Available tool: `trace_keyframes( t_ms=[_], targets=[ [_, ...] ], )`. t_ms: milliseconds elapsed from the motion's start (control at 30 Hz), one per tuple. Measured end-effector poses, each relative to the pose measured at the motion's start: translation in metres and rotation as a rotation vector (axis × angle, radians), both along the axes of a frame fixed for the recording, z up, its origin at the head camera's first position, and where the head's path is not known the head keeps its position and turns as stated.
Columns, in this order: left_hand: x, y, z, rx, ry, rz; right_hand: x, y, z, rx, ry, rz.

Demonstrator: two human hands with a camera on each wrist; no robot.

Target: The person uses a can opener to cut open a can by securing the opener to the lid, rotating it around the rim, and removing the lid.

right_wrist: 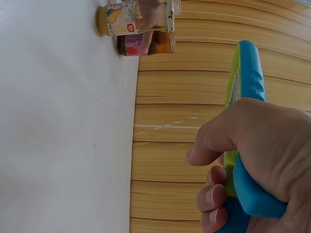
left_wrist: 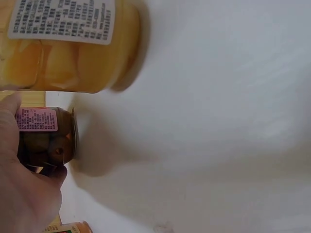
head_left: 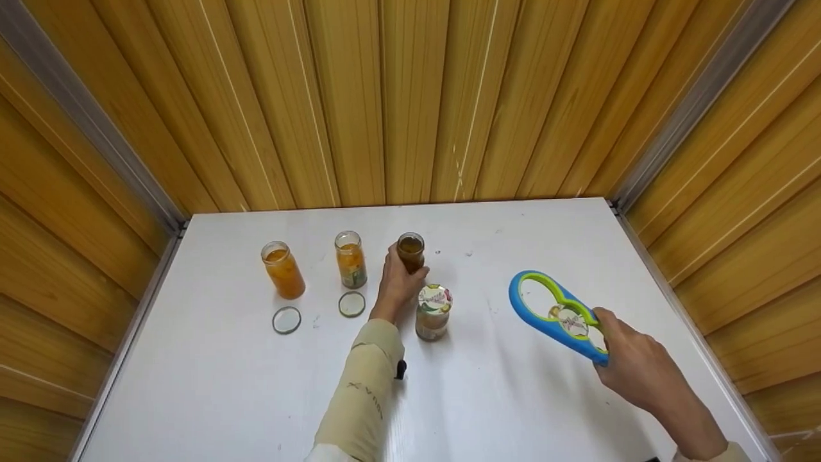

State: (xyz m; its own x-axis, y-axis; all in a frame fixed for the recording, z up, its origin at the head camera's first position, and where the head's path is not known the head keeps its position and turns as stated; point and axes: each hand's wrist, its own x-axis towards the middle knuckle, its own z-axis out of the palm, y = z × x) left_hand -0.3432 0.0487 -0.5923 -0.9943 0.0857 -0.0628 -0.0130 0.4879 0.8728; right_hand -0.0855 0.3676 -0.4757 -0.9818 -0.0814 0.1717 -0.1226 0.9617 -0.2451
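Observation:
Toward the back middle of the white table, my left hand [head_left: 399, 282] grips a glass jar [head_left: 411, 252] of dark, round fruit. The jar stands upright with its mouth uncovered; a pink label [left_wrist: 38, 119] shows in the left wrist view. Just in front of it stands a capped jar [head_left: 431, 326] of pale yellow fruit with a patterned lid [head_left: 435, 298]. Off to the right, my right hand [head_left: 641, 362] holds a blue and green jar opener [head_left: 545, 326] above the table, fingers wrapped round its handle. A loose patterned lid [head_left: 573, 321] sits within the opener's smaller ring.
Two uncovered jars, an orange-filled jar [head_left: 286, 276] and a shorter-looking labelled jar [head_left: 351, 260], stand to the left. In front of them lie a lid [head_left: 287, 319] and a second lid [head_left: 351, 304]. A wood-patterned wall [head_left: 410, 128] rises behind the table [head_left: 224, 385].

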Motion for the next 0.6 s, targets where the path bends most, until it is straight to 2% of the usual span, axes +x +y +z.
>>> trace_keyframes(
  t_ms=[67, 167, 400, 600],
  targets=[
    [0.0, -0.002, 0.0, -0.016, 0.029, -0.018, 0.001, 0.0, 0.001, 0.0, -0.006, -0.007],
    [0.001, -0.003, 0.002, -0.029, 0.031, -0.027, 0.003, -0.001, 0.002, -0.001, -0.002, -0.012],
    [0.006, -0.005, 0.008, -0.077, -0.023, -0.026, 0.004, -0.002, 0.004, 0.005, 0.017, -0.007],
    [0.015, -0.013, 0.02, -0.032, -0.071, -0.07, 0.006, -0.003, 0.007, 0.019, 0.04, 0.011]
  ],
)
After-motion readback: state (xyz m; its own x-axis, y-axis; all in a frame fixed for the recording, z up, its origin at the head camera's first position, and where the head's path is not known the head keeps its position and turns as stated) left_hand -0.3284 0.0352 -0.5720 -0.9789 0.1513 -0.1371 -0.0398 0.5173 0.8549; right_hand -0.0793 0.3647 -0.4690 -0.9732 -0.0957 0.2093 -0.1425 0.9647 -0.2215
